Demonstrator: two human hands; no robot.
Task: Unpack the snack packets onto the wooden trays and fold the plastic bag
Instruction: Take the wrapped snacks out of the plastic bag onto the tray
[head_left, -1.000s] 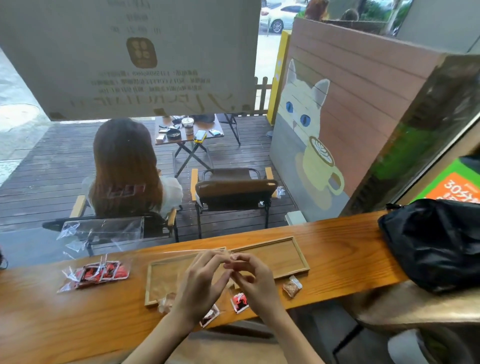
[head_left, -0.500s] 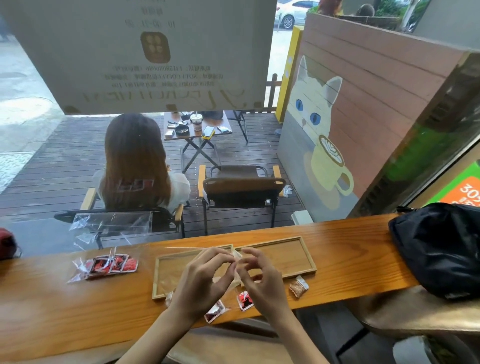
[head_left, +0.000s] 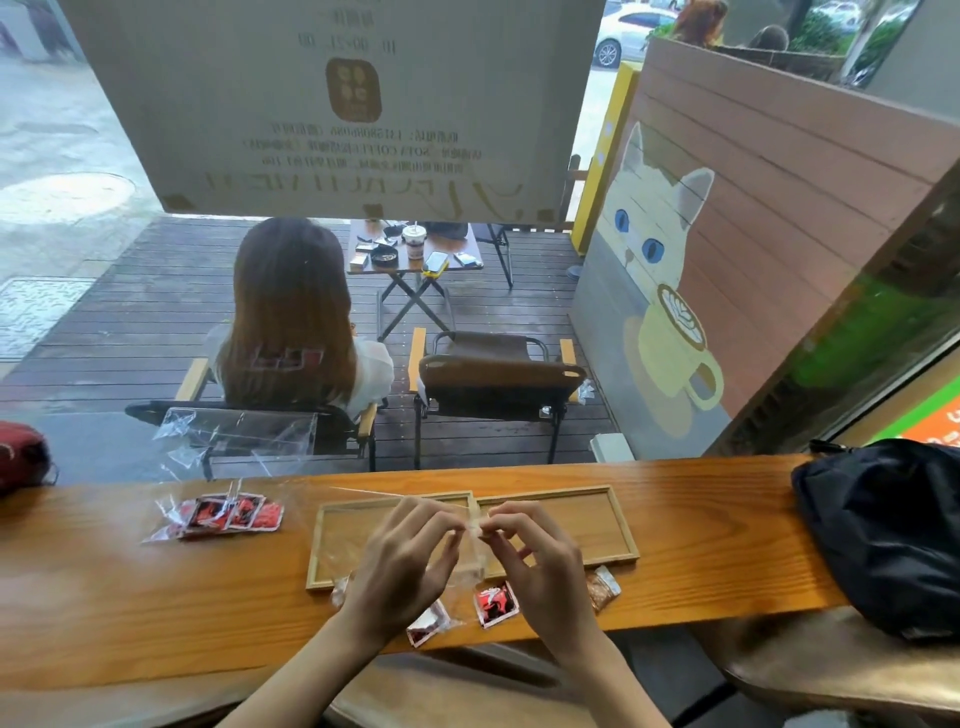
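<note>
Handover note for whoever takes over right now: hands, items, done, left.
Left hand and right hand: both pinch a clear plastic bag above the trays.
Two wooden trays side by side on the counter, no packets on them.
Loose packets at the near edge: red, another red, brown.
Second bag of red packets lies left, unopened.
Done: some packets out of the bag.
Left: put packets on trays, fold bag.

Bag drawn tighter between my fingers

My left hand (head_left: 402, 564) and right hand (head_left: 540, 561) have kept pinching the clear plastic bag (head_left: 471, 540) above the trays, working it from a looser hold a second ago into a narrower, crumpled strip hanging between my fingertips.
</note>
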